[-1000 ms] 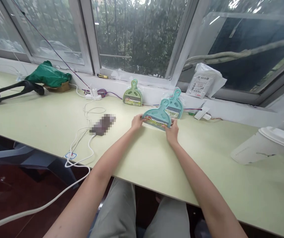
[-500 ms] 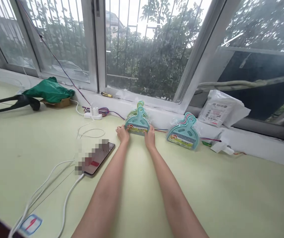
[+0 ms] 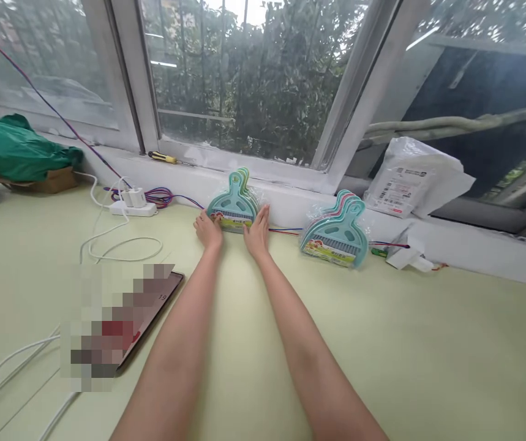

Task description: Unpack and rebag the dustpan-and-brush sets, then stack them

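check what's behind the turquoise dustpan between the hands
Green rims and handle tops of other dustpans show behind the front turquoise dustpan; their faces are covered, so I can't count them.

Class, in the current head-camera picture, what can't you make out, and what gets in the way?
All in the head view:
1. Rear dustpans between the left hand and right hand: mostly hidden by the front dustpan.
2. Phone screen: mostly masked by pixel blocks.
3. Green bag: cut off by the left edge.
4. Small print on the white package: too small to read.
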Demonstrator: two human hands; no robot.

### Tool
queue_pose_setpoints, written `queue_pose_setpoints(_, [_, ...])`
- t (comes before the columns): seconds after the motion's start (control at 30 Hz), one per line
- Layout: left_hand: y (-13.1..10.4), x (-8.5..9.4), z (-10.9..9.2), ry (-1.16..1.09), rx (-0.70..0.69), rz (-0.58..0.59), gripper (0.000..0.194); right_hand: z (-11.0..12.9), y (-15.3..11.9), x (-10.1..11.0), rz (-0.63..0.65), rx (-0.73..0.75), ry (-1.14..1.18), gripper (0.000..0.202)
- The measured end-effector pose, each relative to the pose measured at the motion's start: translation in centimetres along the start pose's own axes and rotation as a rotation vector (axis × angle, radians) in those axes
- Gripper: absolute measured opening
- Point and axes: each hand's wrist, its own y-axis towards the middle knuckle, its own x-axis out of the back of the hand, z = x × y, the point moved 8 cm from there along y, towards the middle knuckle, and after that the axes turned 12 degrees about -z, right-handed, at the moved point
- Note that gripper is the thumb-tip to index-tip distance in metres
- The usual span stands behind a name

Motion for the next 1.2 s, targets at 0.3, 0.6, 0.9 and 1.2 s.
queue_pose_setpoints(0.3, [-0.5, 0.8, -0.3, -0.016, -0.046, 0.061, 0.05, 2.6, -1.9, 6.1, -0.146, 0.038, 0.014, 0.069])
queue_pose_setpoints(0.6, [0.2, -0.5, 0.0, 0.031, -0.016, 0.076, 0.044, -8.1, -5.2, 25.6, -0.714, -0.041, -0.336, 0.05])
queue_pose_setpoints(0.9, [-0.2, 1.9, -0.6, 0.024, 0.039, -0.082, 0.044, -21.5, -4.8, 28.0, -0.313, -0.509, -0.229, 0.045])
queue_pose_setpoints(1.2, [-5.9, 7.1, -5.4, -0.188, -0.307, -0.072, 0.038, -20.9, -5.3, 28.7, -0.393, -0.509, -0.094, 0.032])
